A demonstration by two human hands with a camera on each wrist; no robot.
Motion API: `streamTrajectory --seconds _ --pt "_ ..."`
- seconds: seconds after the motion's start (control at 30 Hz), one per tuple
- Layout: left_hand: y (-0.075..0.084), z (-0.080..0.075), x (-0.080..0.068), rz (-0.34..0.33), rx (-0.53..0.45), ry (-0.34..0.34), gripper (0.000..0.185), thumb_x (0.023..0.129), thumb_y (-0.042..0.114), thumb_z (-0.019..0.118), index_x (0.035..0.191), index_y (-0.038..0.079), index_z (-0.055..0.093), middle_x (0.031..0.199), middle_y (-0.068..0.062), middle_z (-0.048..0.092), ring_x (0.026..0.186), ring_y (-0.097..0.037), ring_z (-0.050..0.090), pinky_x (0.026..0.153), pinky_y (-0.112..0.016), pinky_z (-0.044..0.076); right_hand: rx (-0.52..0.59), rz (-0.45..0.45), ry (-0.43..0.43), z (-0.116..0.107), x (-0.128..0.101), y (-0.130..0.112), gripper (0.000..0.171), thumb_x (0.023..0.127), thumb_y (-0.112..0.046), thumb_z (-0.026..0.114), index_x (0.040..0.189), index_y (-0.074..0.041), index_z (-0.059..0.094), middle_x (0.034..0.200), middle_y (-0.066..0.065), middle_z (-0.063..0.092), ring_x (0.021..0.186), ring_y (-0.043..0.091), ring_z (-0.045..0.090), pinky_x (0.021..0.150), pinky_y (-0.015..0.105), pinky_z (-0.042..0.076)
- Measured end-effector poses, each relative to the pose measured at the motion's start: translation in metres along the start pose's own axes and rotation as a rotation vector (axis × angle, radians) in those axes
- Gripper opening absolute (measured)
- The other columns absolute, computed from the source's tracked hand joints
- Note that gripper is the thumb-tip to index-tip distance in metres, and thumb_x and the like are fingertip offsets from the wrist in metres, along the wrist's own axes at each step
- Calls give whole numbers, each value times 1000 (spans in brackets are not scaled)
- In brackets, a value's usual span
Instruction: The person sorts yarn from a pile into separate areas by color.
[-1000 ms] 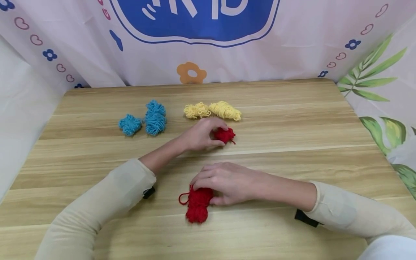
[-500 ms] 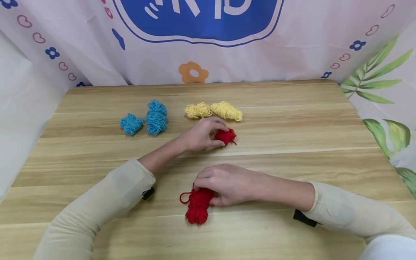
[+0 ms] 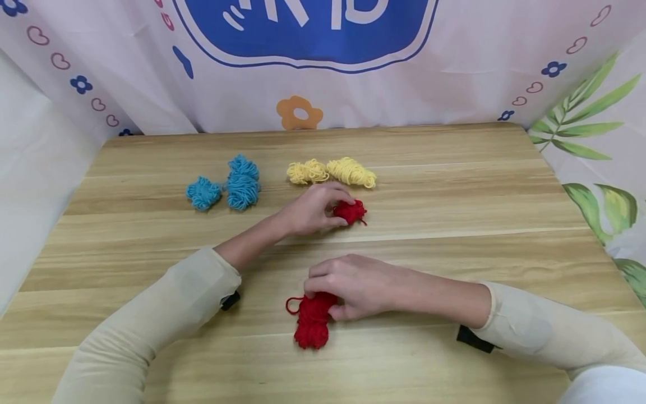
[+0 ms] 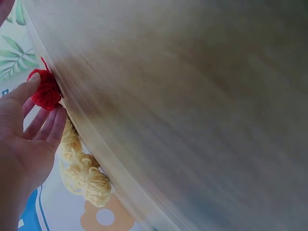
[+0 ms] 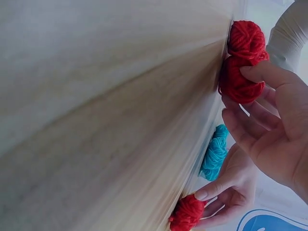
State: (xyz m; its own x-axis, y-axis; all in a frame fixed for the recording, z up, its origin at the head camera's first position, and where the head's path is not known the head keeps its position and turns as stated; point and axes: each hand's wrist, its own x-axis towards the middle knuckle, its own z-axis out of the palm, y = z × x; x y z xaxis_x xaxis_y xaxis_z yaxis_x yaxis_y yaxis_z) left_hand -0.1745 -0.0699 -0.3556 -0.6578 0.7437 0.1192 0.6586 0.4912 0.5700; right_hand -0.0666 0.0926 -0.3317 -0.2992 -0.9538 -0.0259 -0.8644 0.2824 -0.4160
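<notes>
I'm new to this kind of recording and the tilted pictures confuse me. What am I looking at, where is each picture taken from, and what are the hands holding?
There is no machine here: a person works with two bare hands at a wooden table. The wide picture comes from a camera on the person's head, looking down. The two tilted pictures come from cameras on the wrists, so the table looks like a slanted wall.

On the table lie two blue yarn bundles, two yellow yarn bundles and two red ones. The left hand pinches the small red yarn bundle beside the yellow ones; its grip shows in the left wrist view too. The right hand holds the larger red yarn bundle nearer the person.
</notes>
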Motion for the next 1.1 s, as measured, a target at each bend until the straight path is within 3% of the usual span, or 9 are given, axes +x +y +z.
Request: streamTrajectory --seconds 0.63,1.1 --pt "1 1 1 0 -6 2 35 90 11 82 122 0 73 129 -16 67 122 -28 60 104 -38 50 125 59 130 -11 -24 10 27 81 -7 80 106 -9 69 102 -2 67 88 5 58 79 17 53" --pt "1 0 0 -8 -31 8 38 90 12 83 124 -1 72 127 -14 67 109 -23 61 89 -33 55 177 143 225 -23 -46 25 27 81 -3 83 102 -11 68 99 -4 66 86 7 59 77 29 59"
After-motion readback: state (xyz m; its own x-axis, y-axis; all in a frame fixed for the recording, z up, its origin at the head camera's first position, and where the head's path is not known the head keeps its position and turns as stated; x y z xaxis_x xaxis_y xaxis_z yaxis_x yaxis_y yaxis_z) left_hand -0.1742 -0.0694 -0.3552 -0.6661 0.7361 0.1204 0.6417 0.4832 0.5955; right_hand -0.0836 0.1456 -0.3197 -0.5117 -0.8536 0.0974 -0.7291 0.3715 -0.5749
